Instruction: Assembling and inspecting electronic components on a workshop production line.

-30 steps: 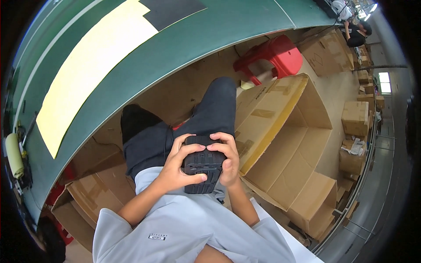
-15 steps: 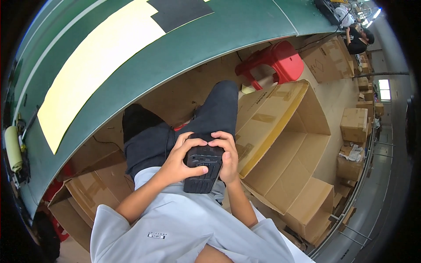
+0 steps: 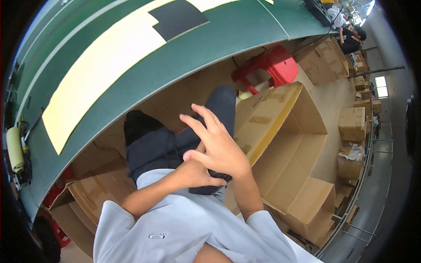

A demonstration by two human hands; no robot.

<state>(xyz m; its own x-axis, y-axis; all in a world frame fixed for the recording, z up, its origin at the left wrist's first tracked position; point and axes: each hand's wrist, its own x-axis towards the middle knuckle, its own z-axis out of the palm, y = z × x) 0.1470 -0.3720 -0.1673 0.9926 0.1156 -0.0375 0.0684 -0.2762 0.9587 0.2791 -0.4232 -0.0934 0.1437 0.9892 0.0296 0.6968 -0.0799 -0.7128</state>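
A black, box-shaped object (image 3: 204, 190) with moulded ridges rests at my lap, and most of it is covered by my hands. Its exact kind cannot be made out. My left hand (image 3: 193, 174) grips it, thumb lying across the near part, while its fingers are hidden behind my other hand. Crossing above the left hand is my right hand (image 3: 221, 149), open with its fingers spread and pointing up and to the left. Nothing shows in the right hand.
A green table (image 3: 131, 94) curves ahead, bearing a yellow sheet (image 3: 105, 65) and a black piece (image 3: 180, 21). An open cardboard box (image 3: 285, 168) stands at my right, another box (image 3: 94, 193) at my left. Beyond are a red stool (image 3: 280, 65) and a person (image 3: 351, 41).
My right hand has let go of the black object and swung up and left over my left hand, fingers spreading. The left hand still holds the object.
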